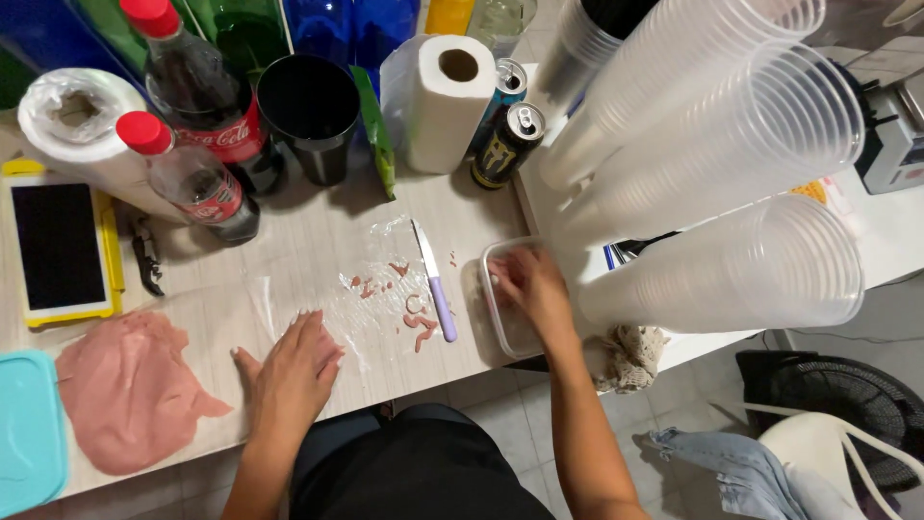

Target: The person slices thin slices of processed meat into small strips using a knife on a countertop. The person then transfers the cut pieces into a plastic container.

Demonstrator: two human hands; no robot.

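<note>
The left hand [294, 364] lies flat on the bench [318, 255], palm down, fingers together and stretched out, its fingertips on the edge of a sheet of clear plastic film [371, 289]. On that film sit several small pink scraps [421, 327] and one knife [436, 285] with a lilac handle and a pale blade, just right of the scraps. The right hand [527, 284] reaches into a clear plastic tub [500, 327] at the bench's right end, fingers curled down inside it; whether they pinch anything I cannot tell.

Left of the left hand spreads one flat pink sheet of dough [125, 390], and beyond it one turquoise lid [27, 429] at the corner. Further back lies one tablet [60, 246] in a yellow case. Two cola bottles [197, 183] with red caps and red labels stand behind, beside one black cup [310, 116]. Two drink cans [507, 144] stand further right, one black, one blue and white. There are two white rolls: a paper towel roll [448, 101] and a wrapped roll [82, 125]. Three stacks of clear plastic cups [731, 144] loom close at the right.
</note>
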